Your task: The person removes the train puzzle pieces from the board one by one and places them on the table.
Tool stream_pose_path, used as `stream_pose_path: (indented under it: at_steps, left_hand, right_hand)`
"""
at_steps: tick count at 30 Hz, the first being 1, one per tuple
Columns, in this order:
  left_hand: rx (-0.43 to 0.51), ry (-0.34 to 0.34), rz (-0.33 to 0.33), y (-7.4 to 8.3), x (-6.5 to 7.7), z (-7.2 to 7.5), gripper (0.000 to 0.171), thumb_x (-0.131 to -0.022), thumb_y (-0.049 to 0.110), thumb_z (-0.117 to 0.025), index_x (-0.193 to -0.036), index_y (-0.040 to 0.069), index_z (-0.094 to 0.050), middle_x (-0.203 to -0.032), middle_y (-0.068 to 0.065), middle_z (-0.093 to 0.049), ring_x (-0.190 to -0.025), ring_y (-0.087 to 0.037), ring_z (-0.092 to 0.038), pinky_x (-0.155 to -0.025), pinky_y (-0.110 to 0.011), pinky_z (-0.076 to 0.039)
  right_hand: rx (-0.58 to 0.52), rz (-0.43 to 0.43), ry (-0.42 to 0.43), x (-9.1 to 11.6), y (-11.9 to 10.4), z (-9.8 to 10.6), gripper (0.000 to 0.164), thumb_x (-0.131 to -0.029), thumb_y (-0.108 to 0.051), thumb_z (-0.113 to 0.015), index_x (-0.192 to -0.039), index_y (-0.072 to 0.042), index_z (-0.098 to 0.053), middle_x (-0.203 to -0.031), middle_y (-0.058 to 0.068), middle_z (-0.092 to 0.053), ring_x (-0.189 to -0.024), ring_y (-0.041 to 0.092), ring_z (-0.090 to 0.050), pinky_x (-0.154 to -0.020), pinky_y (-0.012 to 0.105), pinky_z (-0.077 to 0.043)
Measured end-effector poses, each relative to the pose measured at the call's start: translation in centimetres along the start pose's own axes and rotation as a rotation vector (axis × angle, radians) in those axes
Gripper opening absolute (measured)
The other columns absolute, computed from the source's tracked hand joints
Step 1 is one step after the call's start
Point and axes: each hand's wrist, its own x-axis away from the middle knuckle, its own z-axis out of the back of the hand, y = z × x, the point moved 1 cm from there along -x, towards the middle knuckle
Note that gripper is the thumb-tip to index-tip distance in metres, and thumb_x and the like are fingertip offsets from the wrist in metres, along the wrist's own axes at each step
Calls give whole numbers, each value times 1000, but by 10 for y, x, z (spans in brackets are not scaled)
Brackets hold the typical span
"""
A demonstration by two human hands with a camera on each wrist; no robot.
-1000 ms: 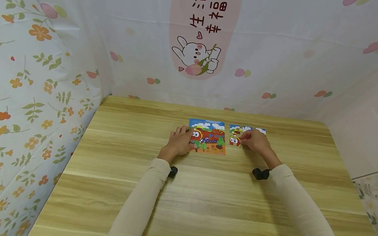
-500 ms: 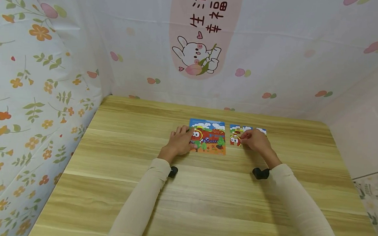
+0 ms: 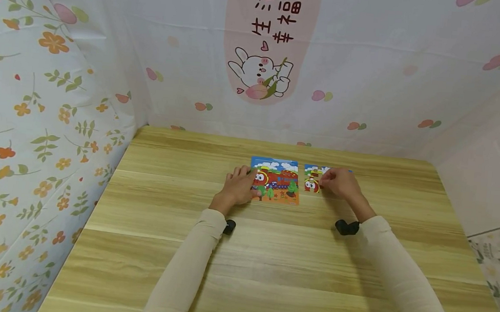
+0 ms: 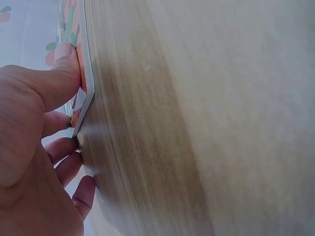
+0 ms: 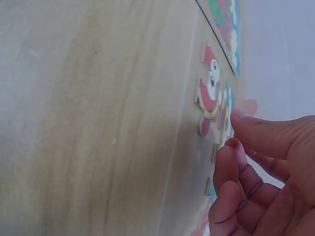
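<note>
A square picture board (image 3: 280,179) with a cartoon red train lies flat on the wooden table. My left hand (image 3: 236,187) rests over its left edge; in the left wrist view the thumb (image 4: 64,61) lies on the board's face near a corner. To the right, several jigsaw pieces lie grouped, among them one with the train's face (image 3: 311,185). My right hand (image 3: 340,183) is over the right part of this group and hides some of it. In the right wrist view its thumb (image 5: 258,130) and forefinger are a little apart, with nothing visible between them.
Wood-grain table (image 3: 267,275) stretches in front of both forearms. A printed cloth (image 3: 174,52) hangs behind the table's far edge, and a flowered cloth (image 3: 42,159) hangs on the left. Black wrist cameras, such as the right one (image 3: 346,228), sit under the wrists.
My right hand has shifted slightly to the right and away from me, off the edge of the train-face piece. The left hand and the picture board stay in place.
</note>
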Motion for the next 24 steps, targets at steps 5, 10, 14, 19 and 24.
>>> stream_pose_path:
  at_steps: [5, 10, 14, 19, 24]
  left_hand:
    - [2, -9, 3, 0, -1, 0, 75, -98, 45, -57, -160, 18, -23, -156, -8, -25, -140, -30, -24, -104, -45, -27]
    - [4, -5, 0, 0, 0, 0, 76, -98, 45, -57, -160, 17, -23, -156, -9, -25, -139, -30, -25, -103, -45, -28]
    - [-4, -4, 0, 1, 1, 1, 77, -98, 45, -58, -159, 15, -23, -156, -9, -25, -138, -31, -25, -102, -45, -28]
    - [-4, -7, 3, 1, 1, 1, 76, -98, 45, -57, -159, 15, -23, -156, -9, -24, -139, -31, -25, -102, -45, -28]
    - [-4, -5, 2, 1, 1, 2, 76, -98, 46, -57, -159, 16, -23, -156, -9, -24, -140, -31, -24, -103, -45, -28]
  right_hand:
    - [-14, -7, -4, -1, -3, 1, 19, -95, -23, -66, -92, -5, -70, -82, 11, -66, -74, 23, -55, -66, 33, -41]
    - [-18, 1, -1, -3, -10, -1, 19, -96, -23, -65, -94, -4, -68, -86, 10, -64, -78, 25, -55, -68, 34, -41]
    - [-38, 9, 1, -3, -17, -4, 19, -96, -23, -65, -96, -4, -68, -93, 12, -66, -81, 25, -58, -68, 33, -42]
    - [-48, 13, -8, -5, -24, -9, 19, -96, -23, -65, -100, -4, -68, -100, 18, -68, -79, 25, -60, -64, 31, -43]
    - [-33, 34, -19, -6, -32, -14, 20, -97, -25, -64, -103, -6, -69, -104, 18, -70, -79, 25, -63, -62, 31, -45]
